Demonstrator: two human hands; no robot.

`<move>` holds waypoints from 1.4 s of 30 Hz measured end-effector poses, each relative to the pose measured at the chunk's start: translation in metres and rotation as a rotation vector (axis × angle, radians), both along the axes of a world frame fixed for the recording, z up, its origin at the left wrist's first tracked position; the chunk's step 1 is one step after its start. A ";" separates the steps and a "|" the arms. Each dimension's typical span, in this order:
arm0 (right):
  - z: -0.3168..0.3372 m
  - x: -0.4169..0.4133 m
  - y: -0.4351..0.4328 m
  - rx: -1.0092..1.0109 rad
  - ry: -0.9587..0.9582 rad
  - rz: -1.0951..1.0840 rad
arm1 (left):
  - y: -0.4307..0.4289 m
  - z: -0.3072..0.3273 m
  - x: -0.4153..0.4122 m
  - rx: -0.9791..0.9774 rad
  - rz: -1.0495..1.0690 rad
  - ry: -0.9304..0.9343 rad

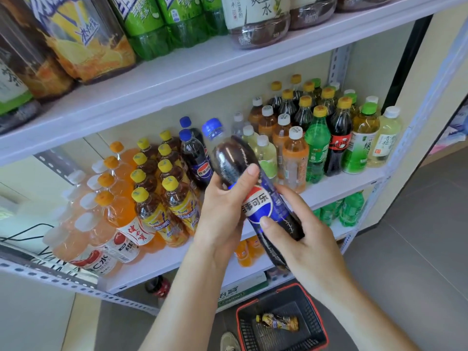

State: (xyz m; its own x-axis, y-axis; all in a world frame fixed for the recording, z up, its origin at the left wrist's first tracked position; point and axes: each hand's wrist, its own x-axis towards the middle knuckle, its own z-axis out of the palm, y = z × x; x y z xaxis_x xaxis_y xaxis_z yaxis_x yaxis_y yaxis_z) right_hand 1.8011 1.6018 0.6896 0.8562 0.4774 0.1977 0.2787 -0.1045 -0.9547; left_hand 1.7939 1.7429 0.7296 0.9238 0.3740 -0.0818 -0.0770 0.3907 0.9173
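Our left hand (222, 211) and right hand (304, 231) grip the dark, blue-labelled plastic cola bottle (258, 206); long axis diagonal, cap up-left.

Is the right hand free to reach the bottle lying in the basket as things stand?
Probably not yet: right hand and left hand both grip the cola bottle. Nothing covers the small bottle in the basket below.
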 end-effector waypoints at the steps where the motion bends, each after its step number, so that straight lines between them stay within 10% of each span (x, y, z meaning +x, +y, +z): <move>1: 0.000 0.001 0.002 -0.151 -0.103 -0.053 | -0.002 -0.002 0.000 -0.083 0.050 0.000; 4: 0.001 -0.005 -0.004 -0.208 -0.080 -0.052 | -0.003 -0.008 -0.001 -0.283 0.145 0.021; 8: 0.002 -0.006 -0.003 0.227 0.672 0.182 | 0.007 -0.010 -0.002 -0.448 0.115 -0.046; 12: -0.011 -0.006 0.003 0.293 1.015 0.386 | 0.011 -0.011 -0.003 -0.469 0.014 -0.185; 18: -0.020 -0.010 0.003 0.408 0.732 0.362 | 0.040 -0.001 0.001 -0.204 0.058 -0.099; 31: -0.040 -0.008 0.025 -0.188 -0.152 -0.228 | 0.099 0.012 -0.002 0.647 0.181 0.185; 42: -0.068 0.021 0.058 -0.205 -0.120 -0.068 | 0.117 0.035 0.007 1.040 0.031 0.075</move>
State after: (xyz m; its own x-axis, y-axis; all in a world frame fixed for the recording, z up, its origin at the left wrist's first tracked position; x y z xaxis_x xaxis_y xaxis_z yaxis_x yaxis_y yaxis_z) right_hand 1.8225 1.6595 0.6219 0.8638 0.4602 0.2049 0.3748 -0.3152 -0.8719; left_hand 1.8007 1.8594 0.7646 0.9186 0.3162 0.2371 -0.0020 -0.5963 0.8028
